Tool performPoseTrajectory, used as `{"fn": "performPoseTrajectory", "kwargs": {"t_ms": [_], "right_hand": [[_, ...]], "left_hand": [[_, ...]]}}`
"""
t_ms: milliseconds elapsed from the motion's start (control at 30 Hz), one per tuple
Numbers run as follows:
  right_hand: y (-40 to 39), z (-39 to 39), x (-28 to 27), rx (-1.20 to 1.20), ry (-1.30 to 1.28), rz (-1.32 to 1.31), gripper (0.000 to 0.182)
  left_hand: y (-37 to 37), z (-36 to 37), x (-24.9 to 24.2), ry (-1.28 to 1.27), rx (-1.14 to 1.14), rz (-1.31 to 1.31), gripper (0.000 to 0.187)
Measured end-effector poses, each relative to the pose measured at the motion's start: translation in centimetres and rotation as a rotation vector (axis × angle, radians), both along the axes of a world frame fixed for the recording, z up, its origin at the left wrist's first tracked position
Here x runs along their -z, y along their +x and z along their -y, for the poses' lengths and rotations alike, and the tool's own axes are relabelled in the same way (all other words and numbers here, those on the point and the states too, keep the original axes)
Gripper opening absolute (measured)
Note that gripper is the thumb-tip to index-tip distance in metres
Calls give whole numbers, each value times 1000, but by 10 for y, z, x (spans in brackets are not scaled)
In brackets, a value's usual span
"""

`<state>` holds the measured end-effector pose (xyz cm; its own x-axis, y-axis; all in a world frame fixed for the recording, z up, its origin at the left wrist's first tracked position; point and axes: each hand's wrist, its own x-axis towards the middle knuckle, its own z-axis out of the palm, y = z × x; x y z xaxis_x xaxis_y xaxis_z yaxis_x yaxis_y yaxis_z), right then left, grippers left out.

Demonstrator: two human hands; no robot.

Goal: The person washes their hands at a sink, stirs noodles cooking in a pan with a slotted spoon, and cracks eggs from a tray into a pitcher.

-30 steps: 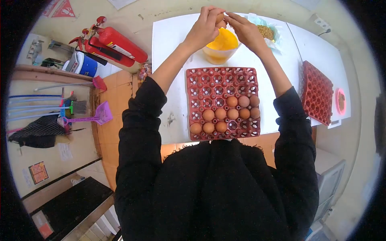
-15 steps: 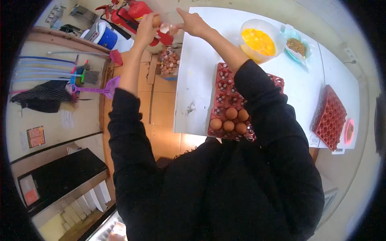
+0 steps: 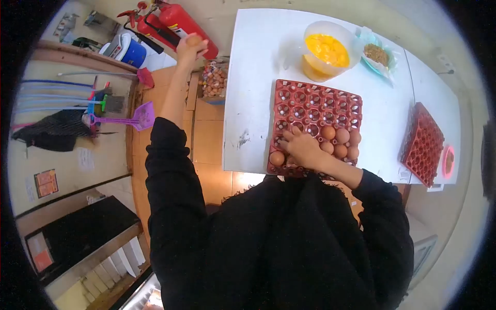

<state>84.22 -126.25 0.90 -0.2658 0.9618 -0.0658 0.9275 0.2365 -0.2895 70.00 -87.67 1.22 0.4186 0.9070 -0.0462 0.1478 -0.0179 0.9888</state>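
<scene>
Out at the upper left, my left hand (image 3: 189, 51) is closed around a brown egg (image 3: 194, 40), above a box of eggshells (image 3: 214, 82) on the floor. My right hand (image 3: 306, 150) reaches down over the near part of the red egg tray (image 3: 319, 89), fingers bent and apart at its cups. I cannot tell whether its fingers grip an egg, since the hand covers the cups below. One brown egg (image 3: 277, 158) sits left of this hand; several more eggs (image 3: 342, 136) sit to its right.
Behind the tray stands a translucent tub (image 3: 316, 70) of yolks, beside a lined turquoise dish (image 3: 387, 64) of brown grains. Another red tray (image 3: 424, 144) and a pink-rimmed item (image 3: 448, 164) lie at the table's right end. Fire extinguishers (image 3: 178, 23) stand beyond my left hand.
My right hand has swung from beside my left hand, near the eggshell pieces, back to the egg tray. My left hand has lowered slightly with the egg; eggs formerly behind my right sleeve now show.
</scene>
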Motion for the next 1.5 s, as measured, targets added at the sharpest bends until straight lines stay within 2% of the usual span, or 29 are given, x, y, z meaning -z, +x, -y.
{"fn": "performPoseTrajectory", "kwargs": {"t_ms": [67,133,200,267,333,400,467,500,567,633,700,800,900,1000,1100,1167,1200,1267,1333,1367,1400,1433,1500], "right_hand": [[1,2,-6,-23,-147,-14,28],[4,6,-5,54,-108,0,32],[10,9,6,222,-112,-62,29],[15,12,13,282,-112,-55,25],[19,11,17,272,-56,-251,26],[31,12,7,267,-66,-269,28],[45,13,-10,427,-241,-622,31],[59,14,-13,512,-354,-827,32],[90,18,-23,576,-351,-1396,31],[116,18,-47,630,-134,-1709,29],[145,6,-66,627,48,-1733,38],[169,-14,-93,636,308,-1604,39],[181,-28,-101,612,342,-1664,41],[180,-22,-103,711,333,-1716,42],[188,-4,-86,703,289,-1753,41],[186,2,-79,717,250,-1780,41],[183,3,-77,731,222,-1803,41],[176,5,-74,722,211,-1816,41],[171,5,-72,721,169,-1776,44],[169,3,-70,699,155,-1772,43],[164,2,-71,694,151,-1774,43],[159,1,-73,706,138,-1769,42],[151,1,-75,721,124,-1759,42]], "left_hand": [[45,35,-25,-175,131,288,51],[97,81,-53,-24,180,147,48],[140,119,-69,50,295,119,48],[174,149,-74,153,390,90,44],[197,170,-75,102,454,129,43],[211,178,-73,56,521,165,41],[220,178,-66,-284,509,395,40],[222,175,-63,-283,521,394,40],[218,166,-62,-663,648,572,37],[215,165,-63,-729,687,604,36],[213,167,-67,-790,720,642,36],[210,172,-75,-839,743,640,35],[205,168,-81,-881,717,651,35],[172,133,-78,-889,738,785,39],[126,102,-75,-796,729,803,44],[96,94,-78,-371,435,526,34],[83,85,-77,-365,420,521,34],[55,60,-64,103,-5,-82,32],[27,32,-51,121,-208,-214,38],[10,6,-31,124,-216,-216,38],[-8,-20,-9,448,-294,-474,39],[-18,-25,-7,773,-363,-732,40],[-29,-36,0,708,-395,-734,39]]}}
